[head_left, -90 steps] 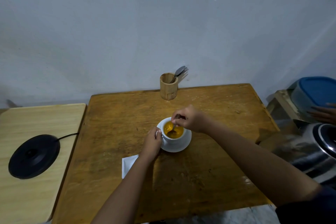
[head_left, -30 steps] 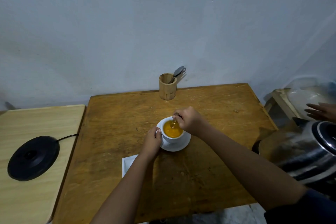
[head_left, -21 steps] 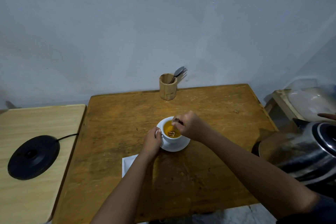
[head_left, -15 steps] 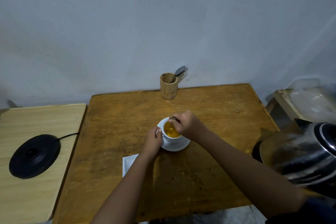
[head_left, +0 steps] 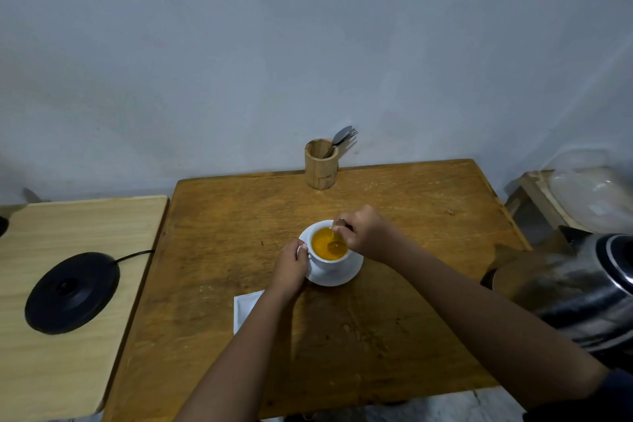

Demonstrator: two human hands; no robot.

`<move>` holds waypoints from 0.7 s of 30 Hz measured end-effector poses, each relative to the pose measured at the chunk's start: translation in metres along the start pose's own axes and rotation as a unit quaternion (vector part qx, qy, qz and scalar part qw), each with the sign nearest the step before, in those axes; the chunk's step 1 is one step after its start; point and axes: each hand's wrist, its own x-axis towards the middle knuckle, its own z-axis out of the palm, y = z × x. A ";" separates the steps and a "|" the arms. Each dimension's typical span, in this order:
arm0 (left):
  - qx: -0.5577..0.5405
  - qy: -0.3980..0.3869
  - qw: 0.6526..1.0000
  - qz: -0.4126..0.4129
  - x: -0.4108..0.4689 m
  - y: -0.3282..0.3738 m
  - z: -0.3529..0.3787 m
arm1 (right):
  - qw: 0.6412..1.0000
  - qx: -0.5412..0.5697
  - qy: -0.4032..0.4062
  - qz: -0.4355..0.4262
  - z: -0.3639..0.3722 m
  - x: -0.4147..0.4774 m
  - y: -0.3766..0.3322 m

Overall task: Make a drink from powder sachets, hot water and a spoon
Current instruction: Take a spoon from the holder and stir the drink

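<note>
Head view: I pinch the spoon in my right hand to stir, my left hand gripping the cup so it stays put.

Dim, flat indoor light with a bluish cast on the wall. Soft shadows fall beside the wooden holder. Wide-angle bending curves the frame edges, and the steel kettle at the right edge is smeared by blur.
</note>
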 end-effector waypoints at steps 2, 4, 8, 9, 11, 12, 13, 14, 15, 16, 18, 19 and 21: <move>-0.003 -0.003 1.000 0.001 -0.001 0.000 0.000 | 1.000 0.007 0.001 -0.011 0.004 -0.002 -0.001; -0.003 -0.003 1.000 0.001 -0.001 0.000 0.000 | 1.000 0.018 0.004 -0.002 0.008 -0.001 -0.001; 0.004 0.002 1.000 0.001 0.000 -0.001 0.001 | 0.999 0.036 0.007 0.021 0.011 0.003 -0.003; 0.004 0.003 1.000 -0.001 0.000 0.000 0.001 | 0.999 0.038 0.004 0.029 0.011 0.004 -0.003; 0.005 0.001 1.000 -0.004 0.000 0.001 0.001 | 0.998 0.036 -0.007 0.048 0.010 0.007 -0.002; 0.009 0.000 1.000 -0.003 0.000 0.001 0.000 | 0.998 0.030 -0.014 0.058 0.009 0.009 -0.001; 0.012 -0.001 1.000 -0.002 0.000 0.002 0.000 | 0.997 0.022 -0.021 0.066 0.007 0.010 0.000; 0.015 -0.001 1.000 -0.002 0.000 0.001 -0.001 | 0.997 0.015 -0.027 0.071 0.004 0.010 0.000; 0.017 -0.002 1.000 -0.002 0.000 0.001 -0.001 | 0.997 0.011 -0.031 0.072 0.002 0.009 0.001; 0.017 -0.002 1.000 -0.002 0.001 0.001 -0.001 | 0.997 0.009 -0.032 0.067 0.001 0.007 0.001; 0.016 -0.002 1.000 -0.003 0.001 0.001 -0.001 | 0.999 0.006 -0.027 0.044 0.000 0.003 0.000; 0.017 -0.001 1.000 -0.003 0.001 0.001 -0.001 | 0.999 0.005 -0.020 0.031 0.001 0.000 -0.001; 0.020 0.001 1.000 -0.005 0.002 0.001 0.000 | 1.000 0.004 -0.008 0.015 0.003 -0.004 -0.004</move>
